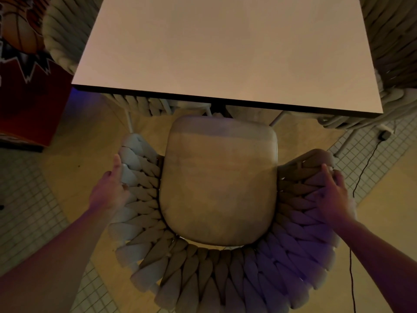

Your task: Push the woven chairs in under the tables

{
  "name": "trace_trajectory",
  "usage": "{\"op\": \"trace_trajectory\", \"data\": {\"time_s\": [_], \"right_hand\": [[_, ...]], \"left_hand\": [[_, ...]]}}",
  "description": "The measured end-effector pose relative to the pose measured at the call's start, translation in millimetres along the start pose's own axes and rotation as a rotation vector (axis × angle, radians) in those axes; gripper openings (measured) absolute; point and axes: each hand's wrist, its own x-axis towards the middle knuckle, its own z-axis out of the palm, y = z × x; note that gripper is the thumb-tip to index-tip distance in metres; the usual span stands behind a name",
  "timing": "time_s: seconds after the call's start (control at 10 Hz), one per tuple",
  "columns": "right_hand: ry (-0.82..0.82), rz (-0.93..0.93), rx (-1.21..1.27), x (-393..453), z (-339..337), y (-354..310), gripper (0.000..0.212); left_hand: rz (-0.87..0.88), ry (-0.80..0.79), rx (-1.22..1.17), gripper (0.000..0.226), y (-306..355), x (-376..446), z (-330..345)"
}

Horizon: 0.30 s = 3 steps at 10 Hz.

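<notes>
Both hands are on the chunky grey woven-rope chair (216, 267) with its tan cushion seat (218, 181). The left hand (110, 188) lies flat against the arm at 9 o'clock, fingers (116, 162) nearly straight, and the right hand (334, 195) curls loosely over the arm at 3 o'clock. The chair sits just short of the pale square surface (225, 48) at 12 o'clock — only the seat's front edge reaches it. Looks like the push is underway; next is a straight, even shove forward.
</notes>
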Motion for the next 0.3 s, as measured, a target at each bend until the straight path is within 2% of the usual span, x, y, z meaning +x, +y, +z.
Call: {"op": "trace_trajectory", "data": {"time_s": [0.1,0.2,0.3], "right_hand": [[-0.019,0.005,-0.019,0.8,0.0,0.0,0.078],[-0.036,0.069,-0.042,-0.4,-5.5,-10.2,0.072],[0.051,-0.035,0.060,-8.2,-5.2,-39.3,0.060]], "left_hand": [[-0.010,-0.015,-0.016,0.092,3.9,-1.6,1.8],[-0.104,-0.044,-0.010,0.089,13.6,-5.3,-7.4],[-0.016,0.125,0.104,0.075,41.1,-17.7,0.6]]}}
